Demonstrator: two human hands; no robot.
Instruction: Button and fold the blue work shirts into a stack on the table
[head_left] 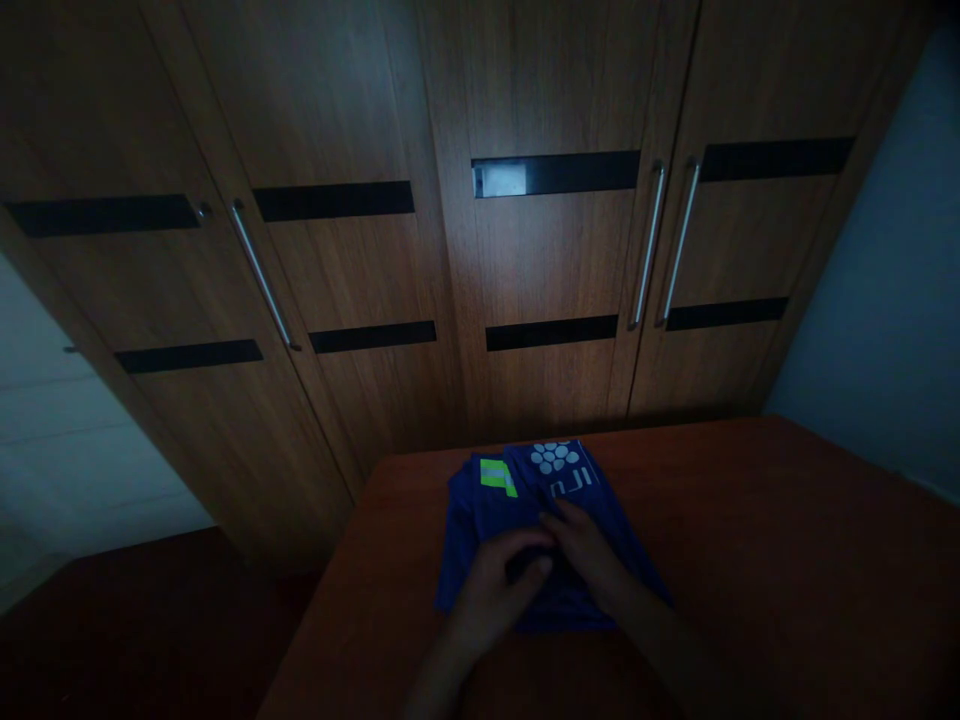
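Observation:
A folded blue work garment (480, 525) lies on the table, with a yellow-green and silver reflective strip (495, 474) and a white printed logo of rounded dots (555, 458) near its far edge. Over its middle, my left hand (501, 585) curls its thumb and fingers toward each other at the cloth. My right hand (589, 548) comes in from the right, fingers bent and meeting the left fingertips over the same spot. Both seem to pinch the fabric, though dim light and the hands themselves hide the exact grip.
The reddish-brown wooden table (750, 560) extends to the right of the garment. Behind it stands a tall wooden wardrobe (540, 260) with dark inlaid bands and long metal handles (679, 245). Pale walls flank it, and a dark floor (150, 620) shows at lower left.

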